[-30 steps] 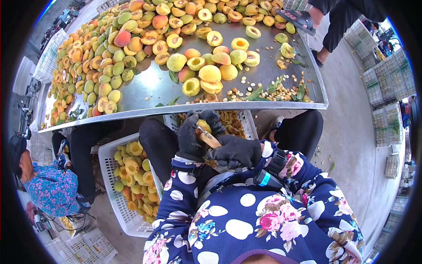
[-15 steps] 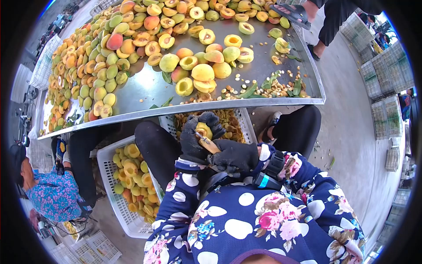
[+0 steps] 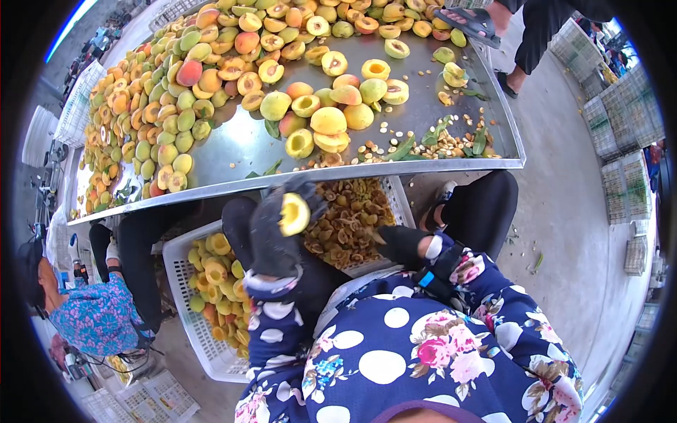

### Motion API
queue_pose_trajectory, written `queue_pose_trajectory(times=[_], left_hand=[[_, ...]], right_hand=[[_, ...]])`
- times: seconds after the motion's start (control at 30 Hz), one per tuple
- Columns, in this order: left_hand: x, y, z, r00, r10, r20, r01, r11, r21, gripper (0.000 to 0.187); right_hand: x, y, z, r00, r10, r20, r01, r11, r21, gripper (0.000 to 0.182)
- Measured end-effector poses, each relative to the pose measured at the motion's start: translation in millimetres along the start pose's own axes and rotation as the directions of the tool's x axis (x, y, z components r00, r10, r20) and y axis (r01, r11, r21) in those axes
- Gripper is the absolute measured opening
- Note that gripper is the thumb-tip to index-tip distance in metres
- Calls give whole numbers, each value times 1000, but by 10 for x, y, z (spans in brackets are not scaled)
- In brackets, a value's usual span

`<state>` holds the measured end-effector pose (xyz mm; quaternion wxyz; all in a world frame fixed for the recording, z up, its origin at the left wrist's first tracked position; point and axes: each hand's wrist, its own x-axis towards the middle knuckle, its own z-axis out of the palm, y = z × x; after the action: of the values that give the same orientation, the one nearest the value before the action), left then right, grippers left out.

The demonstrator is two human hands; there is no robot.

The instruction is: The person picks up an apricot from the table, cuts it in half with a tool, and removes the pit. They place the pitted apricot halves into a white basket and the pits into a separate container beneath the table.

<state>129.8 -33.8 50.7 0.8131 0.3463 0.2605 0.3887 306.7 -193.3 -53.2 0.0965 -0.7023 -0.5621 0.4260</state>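
Note:
A yellow, hollowed peach half (image 3: 294, 214) sits in my black-gloved left hand (image 3: 276, 236), just below the table edge, its cut face up. My right hand (image 3: 403, 244), gloved too, is closed and slightly blurred above the crate of brown pits and scraps (image 3: 349, 222). A small brown bit of a wooden-handled tool (image 3: 379, 236) shows at its fingers; the rest is hidden. To the left of my leg stands a white crate (image 3: 185, 299) of peach halves (image 3: 218, 282). Ahead, whole and halved peaches (image 3: 328, 121) lie on the metal table (image 3: 229, 144).
Loose pits and leaves (image 3: 451, 141) lie near the table's right corner. Another person (image 3: 95, 314) sits at the left. A sandalled foot (image 3: 479, 25) rests on the far right corner. Stacked crates (image 3: 620, 127) line the right side.
My hands have moved apart. The left has turned and shifted left with a peach half showing; the right has drawn away right with the tool, which is now mostly hidden.

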Motion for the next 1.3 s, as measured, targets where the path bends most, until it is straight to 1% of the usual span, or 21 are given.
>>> queue_pose_trajectory(times=[0.03,0.07,0.1,0.13,0.17,0.2,0.27,0.37,0.47,0.57,0.67,0.8,0.87,0.9,0.93,1.03,1.13,1.17,1.2,1.27,1.3], left_hand=[[-32,105,-149,986,155,58,-163,969,188,40],[-35,318,-375,856,393,337,-479,354,803,39],[-31,307,-863,898,434,71,-370,659,654,38],[-104,636,-518,987,110,114,-129,976,177,37],[-179,727,-789,943,325,75,-252,545,800,33],[-226,884,-799,959,47,-280,119,830,545,32],[-154,1069,-1074,976,111,-189,201,-109,973,32],[167,977,-690,977,154,148,-144,-40,989,36],[717,606,60,979,19,201,-192,393,899,37],[1431,112,392,684,79,725,-725,-28,688,40],[1790,-343,531,777,-180,603,-625,-328,708,47],[1901,-279,589,889,-268,371,-433,-230,872,46],[2059,-249,292,886,-322,334,-53,645,762,31],[1948,-169,314,839,-103,534,-341,665,664,30],[1841,-1,309,867,-406,290,240,850,469,37],[1556,270,249,717,-580,386,552,811,194,52],[1237,314,209,741,-548,389,570,819,69,57],[1132,285,156,773,-314,551,-174,730,661,52],[1026,295,163,777,-309,549,-175,732,659,52],[828,350,218,826,-320,465,-35,793,608,46],[770,328,180,796,-388,465,267,914,305,44]], right_hand=[[-39,-14,-13,1000,1,-8,-1,1000,1,34],[-98,-59,-60,996,79,31,-81,994,73,35],[-147,-92,-118,986,151,76,-161,977,139,36],[-178,-109,-170,986,150,69,-158,978,138,36],[-206,-127,-205,976,182,117,-203,957,207,37],[-229,-146,-230,964,207,165,-247,929,277,39],[-222,-107,-195,969,190,161,-231,926,297,43],[-106,33,-3,979,125,158,-150,976,158,46],[-136,-49,-115,965,165,203,-220,932,289,46],[-140,33,-104,981,144,131,-171,960,224,45],[-146,77,-83,982,169,85,-186,944,272,42],[-85,173,-26,988,134,77,-152,939,309,39],[-105,147,-57,985,143,97,-171,885,433,39],[-113,109,-93,982,147,117,-187,818,544,38],[-144,61,-144,983,139,120,-182,820,543,38],[-223,-33,-253,981,134,142,-196,691,695,41],[-242,-61,-246,977,139,162,-213,684,697,42],[-253,-75,-236,979,135,154,-204,686,698,39],[-264,-93,-230,979,134,157,-206,691,693,39],[-290,-137,-249,994,88,65,-109,756,645,34],[-325,-200,-302,994,87,67,-110,760,641,34]])
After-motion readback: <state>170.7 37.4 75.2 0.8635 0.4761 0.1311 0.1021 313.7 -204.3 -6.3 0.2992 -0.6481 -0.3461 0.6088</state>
